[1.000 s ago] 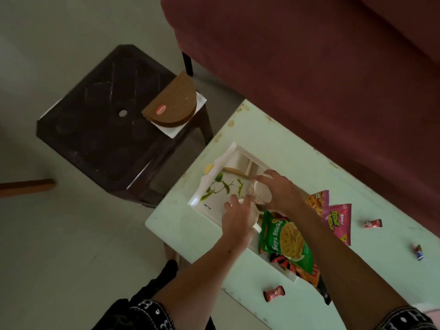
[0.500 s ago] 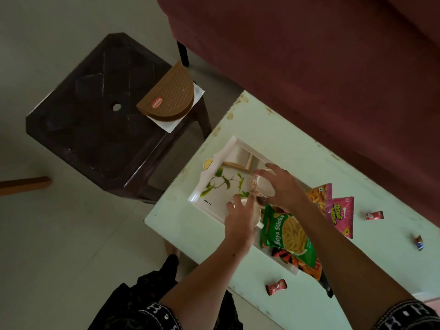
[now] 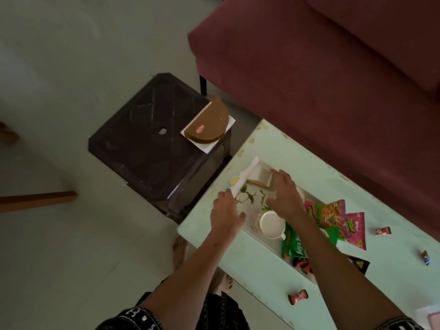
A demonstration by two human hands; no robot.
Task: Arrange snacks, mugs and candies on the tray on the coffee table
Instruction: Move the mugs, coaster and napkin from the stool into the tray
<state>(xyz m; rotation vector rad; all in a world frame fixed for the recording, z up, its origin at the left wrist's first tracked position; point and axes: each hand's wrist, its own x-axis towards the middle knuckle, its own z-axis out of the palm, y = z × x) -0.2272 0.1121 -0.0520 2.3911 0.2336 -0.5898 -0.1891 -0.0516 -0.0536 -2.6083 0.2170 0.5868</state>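
Note:
A white tray [image 3: 250, 171] with a leaf print lies on the pale green coffee table [image 3: 257, 270]. One white mug [image 3: 272, 223] stands upright in it. A second pale mug [image 3: 300, 194] peeks out behind my right hand [image 3: 284, 194], which reaches over the tray's far end with fingers stretched, blurred. My left hand [image 3: 226, 210] lies flat on the tray's near left rim, holding nothing. A green Soya Sticks packet [image 3: 291, 244] and pink snack packets [image 3: 354, 227] lie at the tray's right part. Red candies [image 3: 298, 297] [image 3: 382, 231] lie loose on the table.
A dark stool [image 3: 147, 144] left of the table carries a brown half-round box [image 3: 209, 122] on white paper. A maroon sofa [image 3: 333, 79] runs along the table's far side. Another candy [image 3: 425, 257] and a black packet [image 3: 360, 264] lie at right. My bare feet [image 3: 178, 253] are under the table's near edge.
My left hand has let go of the white mug, which now stands in the tray, and moved left to the tray's rim. My right hand has moved toward the tray's far end.

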